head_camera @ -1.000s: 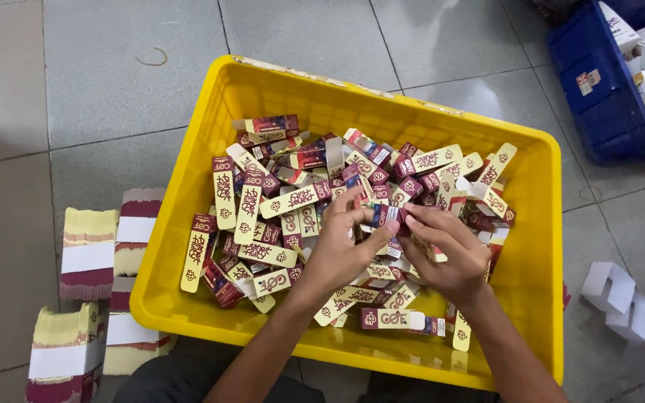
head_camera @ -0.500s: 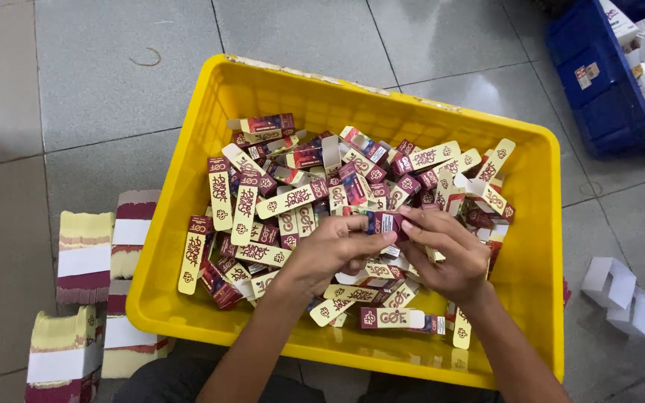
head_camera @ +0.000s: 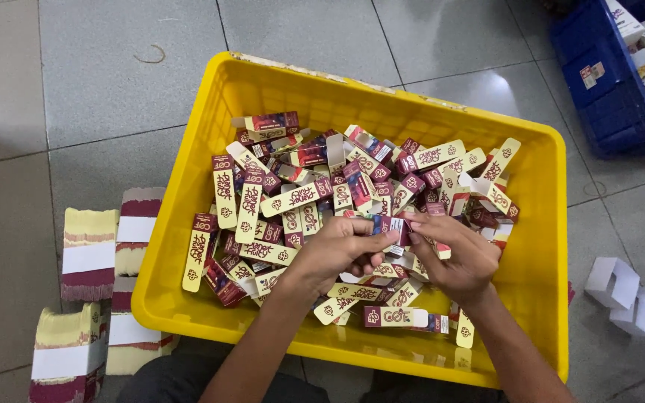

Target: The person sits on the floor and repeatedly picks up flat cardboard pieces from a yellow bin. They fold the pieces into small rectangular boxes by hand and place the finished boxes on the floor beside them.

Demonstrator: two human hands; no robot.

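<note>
A yellow plastic crate [head_camera: 188, 224] sits on the tiled floor, heaped with several small maroon-and-cream cartons [head_camera: 293, 198]. My left hand [head_camera: 337, 250] and my right hand [head_camera: 453, 257] meet over the middle of the heap. Both pinch one small carton [head_camera: 388, 226] between their fingertips; its end flap faces up between my thumbs. Much of that carton is hidden by my fingers. Both forearms reach in over the crate's near rim.
Banded stacks of flat, unfolded cartons [head_camera: 106, 254] stand on the floor left of the crate. A blue crate [head_camera: 606, 89] with white boxes is at the top right. Two small white boxes [head_camera: 625, 295] lie on the floor at right.
My hands have drawn together and lifted slightly off the heap, both now closed on one small carton. The view has shifted slightly.
</note>
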